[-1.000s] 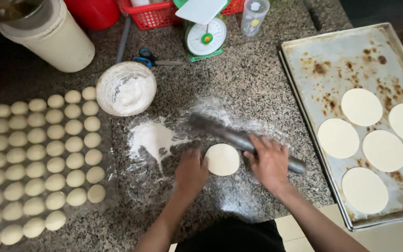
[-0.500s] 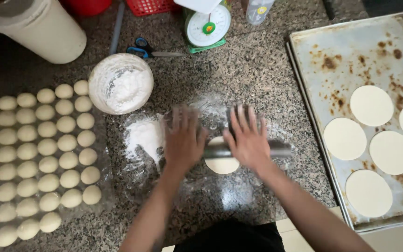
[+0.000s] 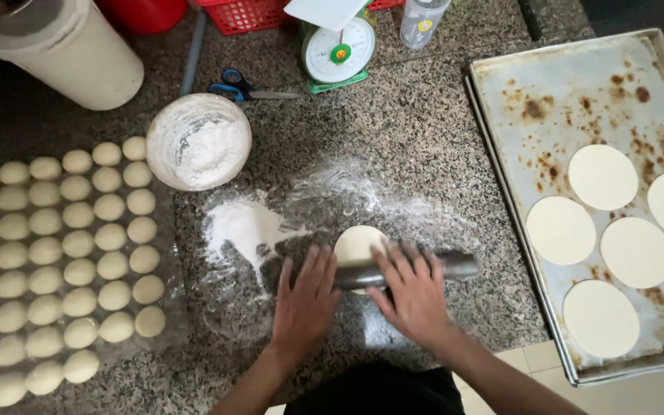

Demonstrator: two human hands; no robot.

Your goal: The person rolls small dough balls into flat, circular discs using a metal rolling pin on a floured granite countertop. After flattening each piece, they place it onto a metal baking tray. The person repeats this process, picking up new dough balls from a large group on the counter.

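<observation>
We press both hands flat on the pin [image 3: 416,270], fingers spread: the left hand [image 3: 305,298] beside the right hand [image 3: 413,293], neither gripping anything. Compared with a moment ago, the pin has rolled back toward us and now covers the near half of the dough disc [image 3: 356,243], which lies on the floured surface [image 3: 416,154]. The disc looks a little wider, so the rolling is flattening it.
</observation>
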